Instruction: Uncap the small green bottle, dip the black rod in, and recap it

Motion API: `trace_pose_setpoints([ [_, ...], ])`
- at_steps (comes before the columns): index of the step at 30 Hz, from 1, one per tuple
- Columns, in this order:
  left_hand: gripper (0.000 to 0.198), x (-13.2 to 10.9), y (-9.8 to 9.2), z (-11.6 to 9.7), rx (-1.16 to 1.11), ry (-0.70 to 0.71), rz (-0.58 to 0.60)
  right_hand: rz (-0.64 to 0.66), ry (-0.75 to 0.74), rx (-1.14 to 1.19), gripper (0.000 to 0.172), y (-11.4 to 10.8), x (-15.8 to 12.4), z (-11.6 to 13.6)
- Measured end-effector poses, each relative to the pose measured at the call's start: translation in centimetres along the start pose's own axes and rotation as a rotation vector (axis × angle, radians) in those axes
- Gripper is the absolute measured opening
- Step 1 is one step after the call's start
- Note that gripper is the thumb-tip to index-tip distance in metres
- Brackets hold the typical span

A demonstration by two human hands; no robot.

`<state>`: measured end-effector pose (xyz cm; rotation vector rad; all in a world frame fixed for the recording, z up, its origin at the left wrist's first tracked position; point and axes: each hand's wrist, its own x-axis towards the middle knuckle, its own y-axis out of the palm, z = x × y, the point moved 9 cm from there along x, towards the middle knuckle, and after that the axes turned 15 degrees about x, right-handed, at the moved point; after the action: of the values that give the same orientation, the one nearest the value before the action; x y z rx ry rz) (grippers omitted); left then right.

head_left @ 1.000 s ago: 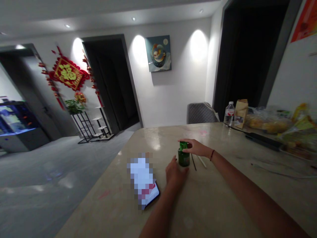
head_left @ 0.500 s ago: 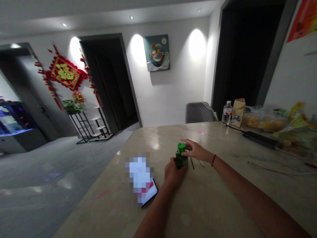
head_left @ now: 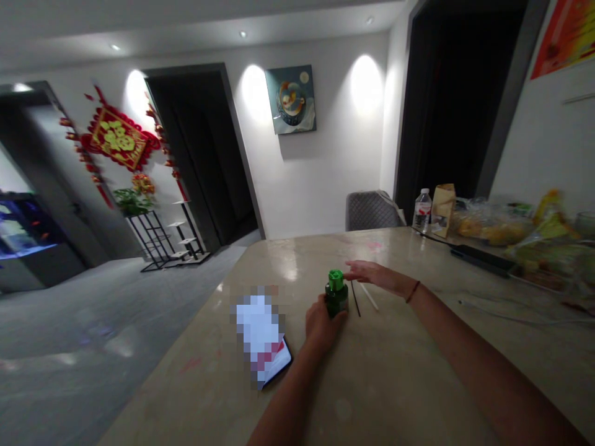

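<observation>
The left hand (head_left: 321,323) clasped the green bottle (head_left: 335,300) low; the right hand (head_left: 374,274) hovered open-fingered just right of its cap (head_left: 335,278). A careless brush could have toppled it.

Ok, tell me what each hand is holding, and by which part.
The left hand holds the small green bottle, its grip around the lower body, below the cap. The right hand is open beside the cap and holds nothing.

A phone (head_left: 280,367) lies near left on the table (head_left: 395,378). A water bottle (head_left: 422,211) and paper bag (head_left: 442,201) stand far right, with a grey chair (head_left: 370,211) beyond the far edge and a painting (head_left: 290,99) on the far wall.
</observation>
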<state>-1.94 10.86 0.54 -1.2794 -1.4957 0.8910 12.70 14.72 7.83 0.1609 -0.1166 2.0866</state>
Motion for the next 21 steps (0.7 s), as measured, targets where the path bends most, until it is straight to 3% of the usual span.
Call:
trace_pose_setpoints([
  [6,0.052,-0.2,-0.3,-0.2,0.001,0.001,0.014,-0.153,-0.013,-0.051,0.043,-2.5,0.7,-0.8],
  [9,0.054,-0.2,-0.4,-0.3,-0.009,0.012,0.002,-0.075,-0.037,-0.074,0.04,-1.2,1.1,-1.8],
  [13,0.043,-0.2,-0.4,-1.3,-0.016,0.128,-0.02,0.007,-0.091,-0.11,0.059,1.2,1.5,-3.0],
  [16,0.032,-0.2,-0.1,-1.4,0.074,0.14,-0.018,-0.011,-0.115,-0.17,0.053,1.8,1.6,-3.8],
  [21,0.039,0.0,0.3,-0.5,0.198,0.039,-0.03,-0.11,-0.16,-0.216,0.05,1.1,2.1,-4.7],
])
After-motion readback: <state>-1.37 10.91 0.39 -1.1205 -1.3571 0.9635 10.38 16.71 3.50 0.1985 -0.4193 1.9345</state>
